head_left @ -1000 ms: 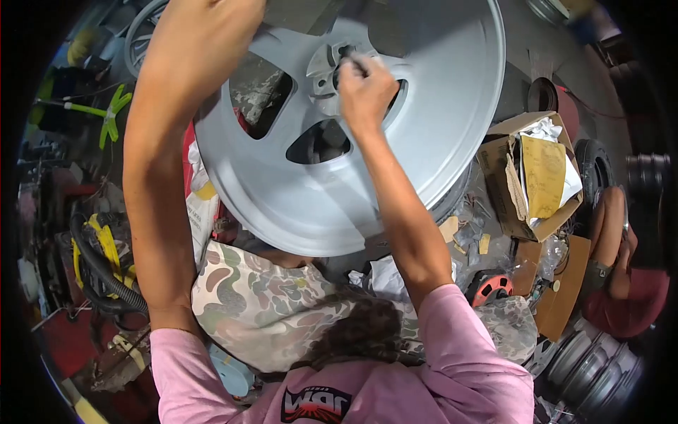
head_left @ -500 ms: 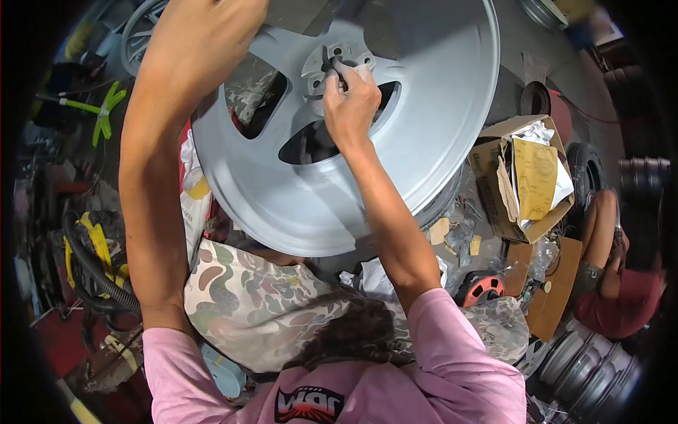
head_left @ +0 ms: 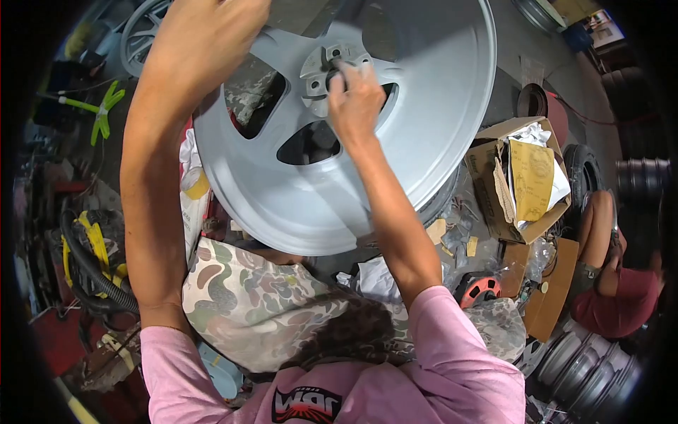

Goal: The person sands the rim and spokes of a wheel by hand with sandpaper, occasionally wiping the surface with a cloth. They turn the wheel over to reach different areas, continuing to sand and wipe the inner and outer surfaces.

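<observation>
A grey-painted car wheel rim [head_left: 282, 205] stands tilted in front of me, its spokes and bolt-holed hub facing up toward me. My right hand [head_left: 357, 102] is at the hub, slightly blurred. Its fingers are closed on a small dark strip [head_left: 333, 62] at the centre hole; the strip's material is hard to make out. My left hand [head_left: 215, 32] is at the rim's upper left edge. Only its back and wrist show, with the fingers cut off by the top of the view.
An open cardboard box [head_left: 491, 191] holds crumpled paper and a tan sandpaper sheet [head_left: 531, 180]. Stacked rims [head_left: 583, 371] lie at lower right, near another person in a red shirt [head_left: 611, 304]. Black ribbed hose [head_left: 99, 272] coils at left. A red-black reel [head_left: 482, 288] sits below the box.
My right hand has shifted slightly downward and right at the hub, uncovering more of the centre hole. The left hand keeps nearly the same place on the rim.
</observation>
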A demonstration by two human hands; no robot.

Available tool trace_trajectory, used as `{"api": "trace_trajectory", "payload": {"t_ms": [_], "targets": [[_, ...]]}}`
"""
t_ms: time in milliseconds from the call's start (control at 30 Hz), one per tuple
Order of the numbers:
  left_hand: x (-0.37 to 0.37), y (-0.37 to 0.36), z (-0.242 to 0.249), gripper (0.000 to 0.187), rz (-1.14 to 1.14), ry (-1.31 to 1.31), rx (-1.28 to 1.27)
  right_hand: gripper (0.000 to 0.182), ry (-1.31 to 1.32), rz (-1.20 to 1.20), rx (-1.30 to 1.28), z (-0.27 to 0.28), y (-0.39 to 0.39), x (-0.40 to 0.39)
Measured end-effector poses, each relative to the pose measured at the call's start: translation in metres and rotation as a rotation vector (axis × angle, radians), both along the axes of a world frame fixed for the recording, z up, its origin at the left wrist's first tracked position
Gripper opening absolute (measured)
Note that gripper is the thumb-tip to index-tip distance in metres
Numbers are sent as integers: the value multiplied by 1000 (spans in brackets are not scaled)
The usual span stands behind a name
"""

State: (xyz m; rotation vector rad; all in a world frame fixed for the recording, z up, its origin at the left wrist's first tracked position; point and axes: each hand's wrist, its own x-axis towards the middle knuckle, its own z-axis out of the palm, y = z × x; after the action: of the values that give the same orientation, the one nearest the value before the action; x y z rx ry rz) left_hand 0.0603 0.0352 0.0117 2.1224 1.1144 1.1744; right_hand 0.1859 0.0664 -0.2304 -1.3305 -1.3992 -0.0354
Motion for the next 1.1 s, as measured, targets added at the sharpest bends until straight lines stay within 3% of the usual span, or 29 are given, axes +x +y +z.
{"api": "trace_trajectory", "payload": {"t_ms": [67,133,233,600,667,767,833,967,1033,1100], "targets": [[-4,0,0,30,28,-16,10,23,60,-52,-202,4,4,12],[-6,5,0,30,-4,22,8,21,-8,-26,-26,1,3,4],[-2,-5,7,29,60,82,15,21,-13,-7,-2,2,1,3],[-2,-3,4,30,80,95,28,24,18,-30,-111,1,8,15],[-4,1,6,31,132,115,72,26,-18,11,-85,-1,-2,5],[-14,8,8,32,-32,154,-60,22,-76,202,-12,-7,-35,-9],[-7,0,3,32,52,83,51,22,-33,211,-13,-15,-36,-6],[-2,0,0,32,-14,-23,-33,23,55,186,28,-2,-16,-11],[-3,-6,7,32,65,151,72,22,65,134,-2,6,-11,-15],[-11,4,2,32,34,116,71,22,32,154,-5,-10,-31,-16]]}}
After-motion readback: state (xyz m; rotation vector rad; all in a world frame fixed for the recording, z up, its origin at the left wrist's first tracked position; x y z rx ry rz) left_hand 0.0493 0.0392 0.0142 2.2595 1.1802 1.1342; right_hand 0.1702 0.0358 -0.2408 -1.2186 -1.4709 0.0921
